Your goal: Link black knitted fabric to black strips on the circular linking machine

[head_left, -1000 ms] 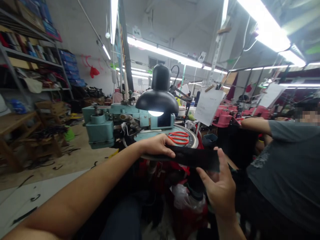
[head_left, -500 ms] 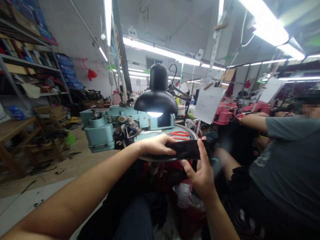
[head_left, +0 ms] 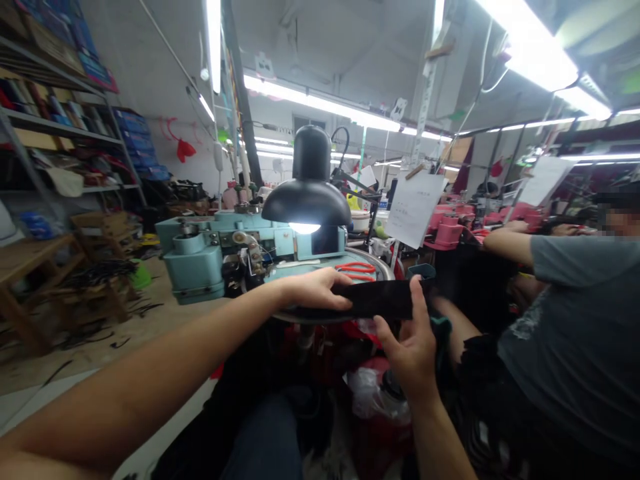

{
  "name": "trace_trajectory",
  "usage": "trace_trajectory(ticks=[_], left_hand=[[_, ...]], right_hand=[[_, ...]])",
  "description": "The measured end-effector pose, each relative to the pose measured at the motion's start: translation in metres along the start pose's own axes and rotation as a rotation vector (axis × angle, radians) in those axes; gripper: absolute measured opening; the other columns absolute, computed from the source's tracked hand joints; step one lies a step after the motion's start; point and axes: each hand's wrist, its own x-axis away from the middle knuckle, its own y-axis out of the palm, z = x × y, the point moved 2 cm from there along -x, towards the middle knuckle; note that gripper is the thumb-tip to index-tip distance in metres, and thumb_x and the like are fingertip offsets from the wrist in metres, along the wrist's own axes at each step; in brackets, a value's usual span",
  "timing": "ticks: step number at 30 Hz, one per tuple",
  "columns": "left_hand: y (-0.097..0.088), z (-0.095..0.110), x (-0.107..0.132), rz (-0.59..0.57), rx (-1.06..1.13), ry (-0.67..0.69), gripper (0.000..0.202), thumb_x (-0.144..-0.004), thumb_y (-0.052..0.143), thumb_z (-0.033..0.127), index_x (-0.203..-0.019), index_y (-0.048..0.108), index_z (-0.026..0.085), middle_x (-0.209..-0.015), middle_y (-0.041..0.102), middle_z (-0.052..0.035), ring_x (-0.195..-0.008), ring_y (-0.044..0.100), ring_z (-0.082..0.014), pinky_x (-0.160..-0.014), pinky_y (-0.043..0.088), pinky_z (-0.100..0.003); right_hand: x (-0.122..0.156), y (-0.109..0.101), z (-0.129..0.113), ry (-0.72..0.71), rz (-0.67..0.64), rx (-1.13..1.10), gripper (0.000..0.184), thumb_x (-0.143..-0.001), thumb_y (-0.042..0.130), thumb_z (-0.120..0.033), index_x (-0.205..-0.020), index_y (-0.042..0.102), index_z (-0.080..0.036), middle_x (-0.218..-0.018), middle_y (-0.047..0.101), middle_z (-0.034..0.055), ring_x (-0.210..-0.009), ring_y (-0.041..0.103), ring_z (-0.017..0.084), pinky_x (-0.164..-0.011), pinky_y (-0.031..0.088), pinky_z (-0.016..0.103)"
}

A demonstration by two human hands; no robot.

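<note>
Right up close, the right hand (head_left: 413, 353) pinches the end of a black fabric strip (head_left: 375, 300), thumb up the near face and fingers curled under it. The left hand (head_left: 315, 290) lies across the other end, fingers closed over the edge, so the strip is stretched flat between the two, just above the round steel plate (head_left: 370, 263) of a teal linking machine (head_left: 195, 267). It looks soft and light, a limp knit that should sag the moment it's let go, and it's dark enough to hide its own edges. The ends look like the surest places to hold it, with a little tension kept on. A scrap of teal cloth (head_left: 441, 330) sits by the right wrist. Just past the strip, red-handled scissors (head_left: 356, 269) lie on the plate, and a black desk lamp (head_left: 307, 193) shines down over the machine. A printed paper sheet (head_left: 413, 207) hangs to the right of the lamp. Off to the right, a co-worker in a grey T-shirt (head_left: 565, 327) sits with both arms reaching forward, and further back stands a row of pink machines (head_left: 447, 233). Far left, metal shelving (head_left: 50, 113) runs along the wall.
</note>
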Motion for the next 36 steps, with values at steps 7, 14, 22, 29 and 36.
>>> trace_trajectory(ticks=[7,14,22,29,36], left_hand=[[0.008,-0.004,-0.002,-0.021,0.049,0.006,0.028,-0.081,0.066,0.032,-0.104,0.074,0.018,-0.096,0.075,-0.0007,-0.09,0.066,-0.0199,-0.085,0.049,-0.025],[0.005,0.006,-0.007,-0.04,-0.041,-0.018,0.033,-0.078,0.061,0.019,-0.11,0.07,0.02,-0.099,0.072,-0.0002,-0.088,0.065,-0.0193,-0.078,0.049,-0.023],[0.014,0.001,-0.013,0.007,0.057,0.015,0.028,-0.081,0.068,0.031,-0.106,0.073,0.02,-0.109,0.073,-0.0016,-0.104,0.064,-0.0216,-0.093,0.046,-0.026],[0.01,0.003,-0.014,0.015,-0.01,-0.015,0.026,-0.084,0.063,0.03,-0.104,0.071,0.015,-0.1,0.073,-0.0043,-0.093,0.065,-0.0206,-0.085,0.049,-0.027],[0.009,0.005,-0.013,-0.026,-0.028,-0.042,0.024,-0.083,0.064,0.029,-0.103,0.072,0.017,-0.097,0.073,-0.0021,-0.087,0.065,-0.0188,-0.08,0.049,-0.025]], right_hand=[[-0.002,-0.018,0.004,0.023,0.094,0.043,0.077,-0.083,0.071,-0.031,-0.151,0.036,-0.025,-0.148,0.05,0.0107,-0.12,0.063,0.027,-0.098,0.056,0.041],[-0.014,0.005,0.009,-0.228,-0.097,0.161,0.055,-0.086,0.063,-0.029,-0.141,0.053,-0.025,-0.15,0.047,0.0079,-0.137,0.047,0.03,-0.113,0.041,0.049],[-0.01,-0.035,0.012,0.119,0.041,-0.051,0.074,-0.08,0.072,-0.036,-0.147,0.044,-0.023,-0.134,0.063,0.0115,-0.099,0.073,0.025,-0.089,0.061,0.039],[-0.008,-0.019,0.026,0.029,0.115,0.038,0.066,-0.086,0.067,-0.031,-0.147,0.044,-0.023,-0.143,0.055,0.0121,-0.118,0.064,0.028,-0.102,0.053,0.046],[-0.013,-0.01,0.014,-0.004,-0.016,-0.036,0.079,-0.085,0.068,-0.028,-0.154,0.028,-0.025,-0.156,0.037,0.01,-0.138,0.045,0.029,-0.107,0.049,0.046]])
